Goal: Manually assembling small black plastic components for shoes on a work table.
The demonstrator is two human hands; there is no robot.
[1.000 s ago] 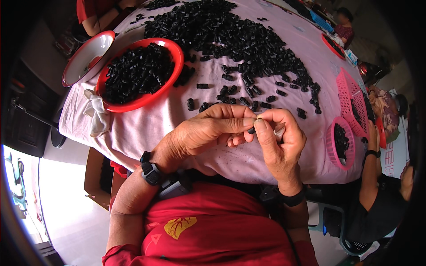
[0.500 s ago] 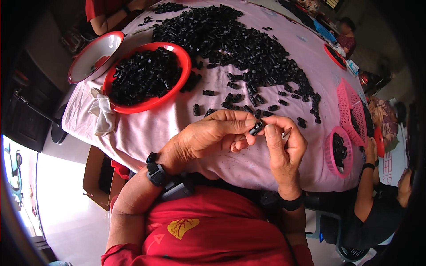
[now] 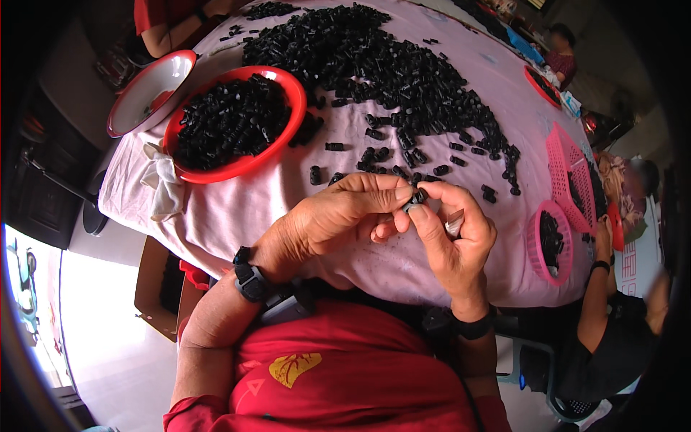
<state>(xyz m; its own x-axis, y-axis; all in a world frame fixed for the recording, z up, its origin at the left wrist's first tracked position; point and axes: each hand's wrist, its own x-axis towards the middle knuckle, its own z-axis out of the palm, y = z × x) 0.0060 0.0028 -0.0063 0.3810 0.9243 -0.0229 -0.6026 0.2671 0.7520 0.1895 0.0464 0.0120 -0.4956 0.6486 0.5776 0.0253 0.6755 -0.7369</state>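
Observation:
Between my fingertips is a small black cylindrical plastic part (image 3: 415,198), mostly hidden by them. My left hand (image 3: 345,212) pinches it between thumb and forefinger. From the other side my right hand (image 3: 457,234) closes its thumb and forefinger on the same part. A small pale object (image 3: 454,222), whose kind I cannot make out, is tucked in the curled fingers of the right hand. Just beyond my hands, loose black parts (image 3: 374,155) lie scattered on the pink cloth, in front of a large heap of the same parts (image 3: 345,57).
A red basin (image 3: 291,137) heaped with black parts stands at left, beside an empty red-rimmed white basin (image 3: 137,90) and a white rag (image 3: 164,187). Pink baskets (image 3: 565,248) stand at the table's right edge. Other people sit around the pink-covered table (image 3: 237,223).
My right thumb and forefinger have moved in to the left and closed over the black part, which now shows less. My left hand has stayed nearly in place.

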